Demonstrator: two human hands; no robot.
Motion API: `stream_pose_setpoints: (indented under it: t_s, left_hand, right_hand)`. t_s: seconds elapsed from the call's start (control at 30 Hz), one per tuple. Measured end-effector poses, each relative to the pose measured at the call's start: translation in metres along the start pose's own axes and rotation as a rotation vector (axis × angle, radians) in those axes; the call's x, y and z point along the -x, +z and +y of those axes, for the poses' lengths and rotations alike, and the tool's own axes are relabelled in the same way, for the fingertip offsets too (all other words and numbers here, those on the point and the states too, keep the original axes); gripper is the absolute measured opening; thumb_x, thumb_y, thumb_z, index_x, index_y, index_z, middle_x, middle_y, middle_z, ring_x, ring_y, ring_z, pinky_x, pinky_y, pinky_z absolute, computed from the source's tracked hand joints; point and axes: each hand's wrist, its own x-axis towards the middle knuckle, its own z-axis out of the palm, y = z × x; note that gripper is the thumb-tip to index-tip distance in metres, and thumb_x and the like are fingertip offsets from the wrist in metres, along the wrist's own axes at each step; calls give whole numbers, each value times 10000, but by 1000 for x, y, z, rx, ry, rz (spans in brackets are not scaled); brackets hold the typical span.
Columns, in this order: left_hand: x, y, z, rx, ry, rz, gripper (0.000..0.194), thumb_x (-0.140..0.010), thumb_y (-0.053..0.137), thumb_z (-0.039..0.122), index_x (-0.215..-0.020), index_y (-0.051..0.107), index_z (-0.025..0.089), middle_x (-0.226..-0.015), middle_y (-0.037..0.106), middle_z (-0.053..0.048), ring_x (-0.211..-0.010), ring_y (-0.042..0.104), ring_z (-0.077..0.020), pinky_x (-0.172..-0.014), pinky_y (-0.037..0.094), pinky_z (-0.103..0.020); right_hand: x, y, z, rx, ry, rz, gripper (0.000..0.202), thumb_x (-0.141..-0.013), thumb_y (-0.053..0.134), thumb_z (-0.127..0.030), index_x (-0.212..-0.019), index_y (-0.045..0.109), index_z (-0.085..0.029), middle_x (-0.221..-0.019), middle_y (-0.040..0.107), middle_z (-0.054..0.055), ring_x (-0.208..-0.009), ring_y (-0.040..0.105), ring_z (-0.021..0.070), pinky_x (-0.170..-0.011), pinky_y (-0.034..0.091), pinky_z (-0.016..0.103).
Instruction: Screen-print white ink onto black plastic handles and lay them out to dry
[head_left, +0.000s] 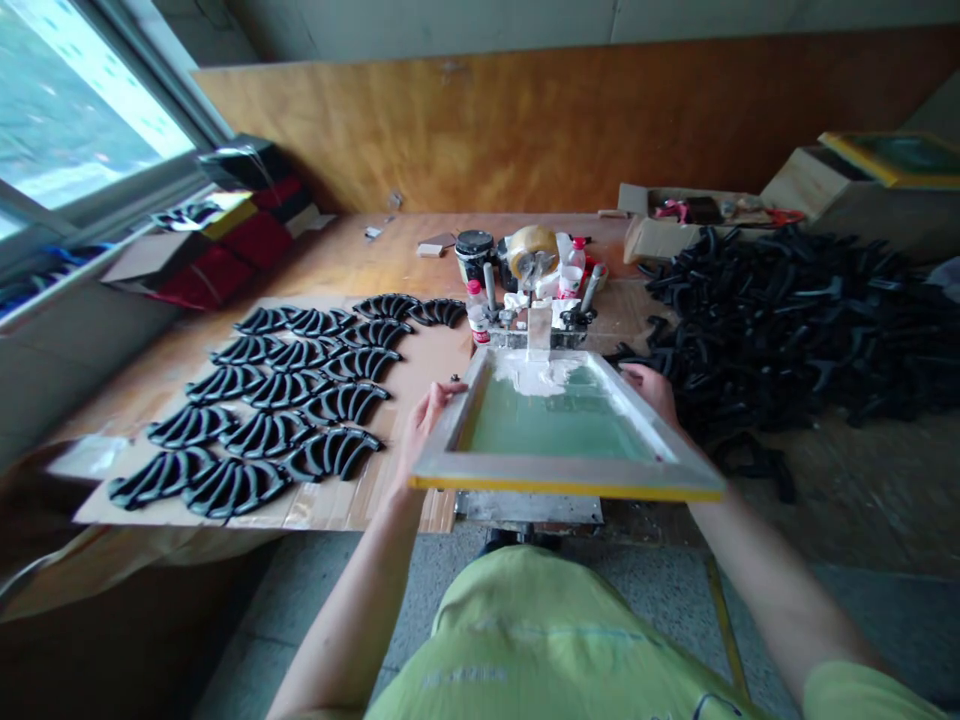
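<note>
A screen-printing frame (570, 470), grey with a yellow front edge, is tilted in front of me. White paste (534, 374) is smeared over the far end of its green mesh (555, 425). My left hand (424, 425) is closed at the frame's left side, its lower part hidden by the frame; a small dark knob-like piece shows by the fingertips. On the right side my right hand (652, 390) is closed at the frame's edge, its fingers partly hidden. A pale squeegee-like blade (538, 333) stands at the far end, near a metal clamp (589, 300).
Rows of black curved handles (255, 432) lie on cardboard (431, 345) at left. A heap of black pieces (810, 320) covers the right side. Behind the frame stand a tape roll (534, 250), a black tub (474, 255) and bottles (477, 310). An open box (664, 240) sits farther back.
</note>
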Motion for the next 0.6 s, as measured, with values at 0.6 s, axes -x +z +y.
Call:
stream_pose_setpoints:
  t_s: [0.6]
  left_hand:
    - [11, -15, -135, -161, -309, -119, 667, -763, 672, 493, -1346, 552, 191, -666, 577, 33, -525, 470, -87, -480, 332, -189]
  right_hand:
    - [-31, 67, -116, 481, -226, -309, 212, -855, 508, -136, -1020, 638, -105, -1060, 661, 169, -982, 585, 254, -852, 416, 324]
